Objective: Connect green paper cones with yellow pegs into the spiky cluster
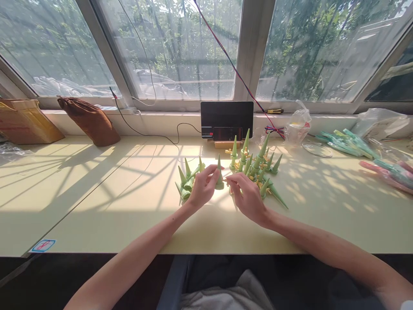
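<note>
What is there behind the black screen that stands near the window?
Behind the black screen, the low pale wall shows at both sides and the window shows above. Whatever lies directly behind the screen is covered, so I cannot tell.

Both bare forearms are reaching forward and slanting inward from the lower corners. The left hand [204,186] is curling, its thumb and fingers closing together in a pinch. The right hand [247,193] is angling toward it, bending its fingers, the fingertips nearly meeting the left's.
</note>
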Available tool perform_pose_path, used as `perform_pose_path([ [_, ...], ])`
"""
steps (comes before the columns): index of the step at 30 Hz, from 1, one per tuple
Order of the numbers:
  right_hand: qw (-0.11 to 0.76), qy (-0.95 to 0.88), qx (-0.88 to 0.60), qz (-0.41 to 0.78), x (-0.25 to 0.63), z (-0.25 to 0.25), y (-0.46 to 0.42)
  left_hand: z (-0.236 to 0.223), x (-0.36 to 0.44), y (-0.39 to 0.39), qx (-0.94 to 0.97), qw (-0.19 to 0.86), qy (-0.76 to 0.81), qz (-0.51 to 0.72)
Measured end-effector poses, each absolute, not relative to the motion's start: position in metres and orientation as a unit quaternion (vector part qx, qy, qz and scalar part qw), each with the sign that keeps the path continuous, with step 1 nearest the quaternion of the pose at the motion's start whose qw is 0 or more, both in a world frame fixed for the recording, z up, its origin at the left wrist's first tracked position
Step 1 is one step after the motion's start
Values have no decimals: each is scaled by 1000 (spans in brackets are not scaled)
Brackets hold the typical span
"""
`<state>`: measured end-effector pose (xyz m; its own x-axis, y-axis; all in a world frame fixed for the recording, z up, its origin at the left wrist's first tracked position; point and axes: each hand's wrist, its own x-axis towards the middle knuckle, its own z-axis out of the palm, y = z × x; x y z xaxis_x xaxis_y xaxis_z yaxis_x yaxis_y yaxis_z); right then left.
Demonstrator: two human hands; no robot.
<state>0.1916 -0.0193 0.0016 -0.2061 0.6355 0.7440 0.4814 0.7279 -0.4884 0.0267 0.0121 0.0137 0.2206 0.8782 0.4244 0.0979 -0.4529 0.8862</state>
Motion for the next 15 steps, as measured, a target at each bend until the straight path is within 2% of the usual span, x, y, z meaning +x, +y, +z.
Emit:
perform_pose_path([
  [15, 527, -738, -370, 203, 191, -2, -19, 13, 30, 11, 642, 462, 326, 517],
])
